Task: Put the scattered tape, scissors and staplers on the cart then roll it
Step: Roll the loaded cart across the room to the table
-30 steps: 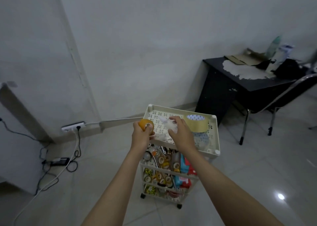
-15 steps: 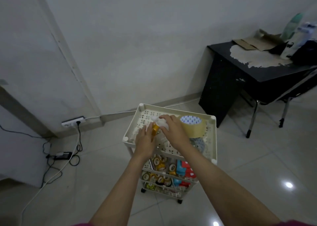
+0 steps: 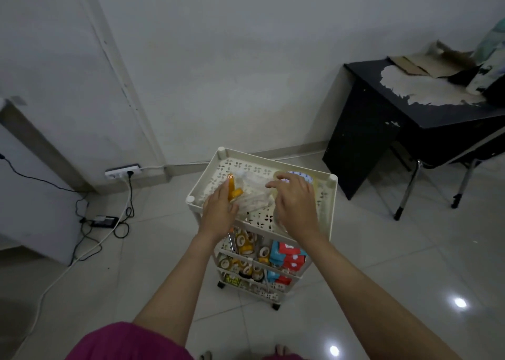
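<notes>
A cream three-tier cart (image 3: pixel 332 195) stands on the tiled floor in front of me. My left hand (image 3: pixel 218 212) reaches into the left of the top tray, fingertips closed on a small orange tape roll (image 3: pixel 234 189) that touches the tray. My right hand (image 3: pixel 296 204) hovers over the tray's right side with fingers spread, holding nothing, partly covering a wide brown tape roll (image 3: pixel 303 176). A clear plastic bag (image 3: pixel 254 194) lies between the hands. Several small tape rolls (image 3: pixel 246 243) and red and blue boxes (image 3: pixel 287 256) fill the lower tiers.
A black desk (image 3: pixel 382 130) with papers and bottles stands at the right, a chair's legs (image 3: pixel 404 201) beside it. A power strip (image 3: pixel 123 169), cables and an adapter (image 3: pixel 103 220) lie at the wall on the left. The wall is close behind the cart.
My left hand has lowered the orange tape roll from above the cart into the top tray. My right hand has lifted off the plastic bag and spread its fingers. The view has tilted down.
</notes>
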